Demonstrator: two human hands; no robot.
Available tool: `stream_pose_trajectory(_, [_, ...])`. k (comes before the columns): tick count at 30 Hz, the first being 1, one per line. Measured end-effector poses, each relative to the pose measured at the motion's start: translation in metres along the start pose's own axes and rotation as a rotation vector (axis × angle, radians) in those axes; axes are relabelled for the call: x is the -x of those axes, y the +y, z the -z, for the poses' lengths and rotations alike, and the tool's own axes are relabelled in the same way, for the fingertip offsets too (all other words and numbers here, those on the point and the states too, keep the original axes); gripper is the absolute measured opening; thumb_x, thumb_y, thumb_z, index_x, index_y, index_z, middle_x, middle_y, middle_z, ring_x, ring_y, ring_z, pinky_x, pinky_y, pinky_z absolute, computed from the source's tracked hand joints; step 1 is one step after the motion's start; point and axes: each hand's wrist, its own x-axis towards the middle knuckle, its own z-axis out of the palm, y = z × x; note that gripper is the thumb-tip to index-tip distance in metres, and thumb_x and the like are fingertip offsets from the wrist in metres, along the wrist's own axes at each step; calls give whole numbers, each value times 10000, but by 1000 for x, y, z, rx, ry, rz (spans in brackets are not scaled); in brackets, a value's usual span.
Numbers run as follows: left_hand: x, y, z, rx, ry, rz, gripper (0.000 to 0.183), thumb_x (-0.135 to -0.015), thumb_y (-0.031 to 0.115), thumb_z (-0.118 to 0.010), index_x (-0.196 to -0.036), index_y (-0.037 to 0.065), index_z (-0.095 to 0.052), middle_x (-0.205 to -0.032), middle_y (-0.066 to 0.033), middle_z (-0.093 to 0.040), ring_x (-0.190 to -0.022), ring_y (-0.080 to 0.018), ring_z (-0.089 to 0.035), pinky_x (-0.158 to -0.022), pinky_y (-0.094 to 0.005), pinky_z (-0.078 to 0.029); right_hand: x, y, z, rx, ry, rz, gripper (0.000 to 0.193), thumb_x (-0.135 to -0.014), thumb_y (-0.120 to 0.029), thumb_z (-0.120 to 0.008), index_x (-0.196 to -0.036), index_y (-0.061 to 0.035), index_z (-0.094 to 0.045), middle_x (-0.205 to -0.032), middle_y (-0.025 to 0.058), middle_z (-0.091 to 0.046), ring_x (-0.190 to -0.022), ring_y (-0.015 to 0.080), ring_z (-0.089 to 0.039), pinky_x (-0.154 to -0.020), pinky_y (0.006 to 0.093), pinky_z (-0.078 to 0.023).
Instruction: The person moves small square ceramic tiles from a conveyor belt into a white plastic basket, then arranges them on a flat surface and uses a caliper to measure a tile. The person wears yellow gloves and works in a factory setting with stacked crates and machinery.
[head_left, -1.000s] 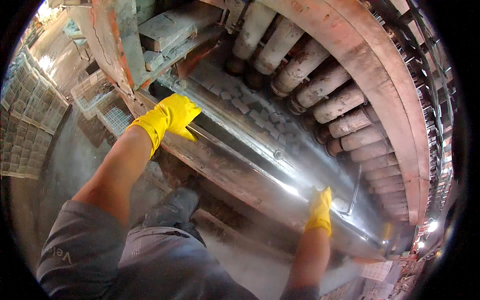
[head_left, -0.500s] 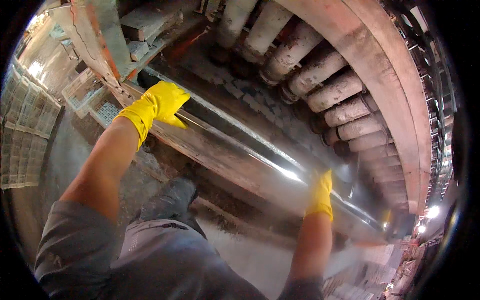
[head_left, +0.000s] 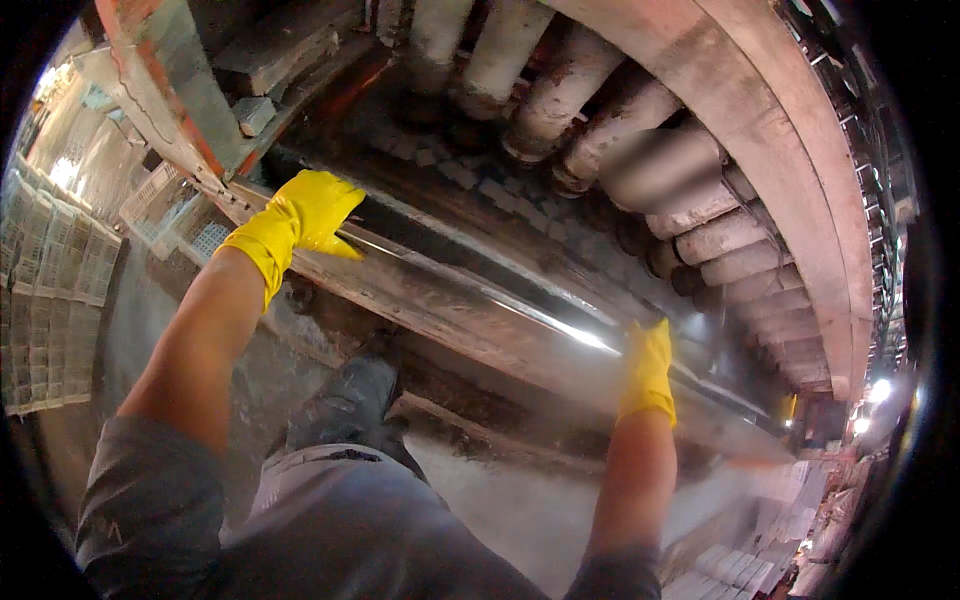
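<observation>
Both of my hands wear yellow rubber gloves and reach to a long trough-like machine edge running from upper left to lower right. My left hand (head_left: 308, 215) is at the left part of the near beam (head_left: 420, 300), its thumb apart from the fingers, with nothing visible in it. My right hand (head_left: 648, 372) is farther right, by a shiny wet metal rail (head_left: 555, 325). Haze and blur hide its fingertips, so I cannot tell whether they grip anything. Beyond the rail lies a dark wet channel with a paler far edge (head_left: 520, 268).
A row of thick, dirty cylinders (head_left: 560, 85) stands under a large curved beam (head_left: 790, 130) on the far side. Grey blocks (head_left: 254, 115) sit on a ledge at upper left. Stacked plastic crates (head_left: 50, 290) stand at left; pale stacked pieces (head_left: 735, 565) lie at lower right.
The view has shifted slightly, so the surroundings appear a little displaced. The channel's far edge looks duller now. Both hands stay near the same parts of the beam and rail.
</observation>
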Motion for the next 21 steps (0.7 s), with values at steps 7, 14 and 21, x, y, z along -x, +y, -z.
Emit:
stream_pose_trajectory(7, [-18, 4, 7, 40, 21, 14, 1004, -666, 706, -819, -1383, 29, -627, -1347, -190, -677, -1214, -383, -643, -1037, -499, -502, -33, 10, -3, 168, 99, 129, 823, -945, -386, -687, -1585, 23, -369, -1221, 304, -704, -954, 419, -753, -881, 465, -584])
stream_pose_trajectory(14, [-39, -6, 0, 36, 135, -54, 972, -652, 696, -832, -1328, 22, -649, -1289, -186, -704, -1183, -370, -669, -1039, -476, -522, -67, -2, -6, 422, 100, -52, 839, -954, -454, -679, -1614, -47, -357, -1282, 264, -704, -1104, 411, -723, -978, 480, -565])
stream_pose_trajectory(21, [-41, -16, -1, 35, 168, -31, 937, -643, 679, -844, -1294, 31, -662, -1255, -177, -716, -1180, -375, -670, -1027, -476, -532, -77, -36, 2, 330, 18, -64, 828, -942, -466, -685, -1570, -3, -406, -1346, 278, -671, -1216, 422, -675, -1040, 484, -532])
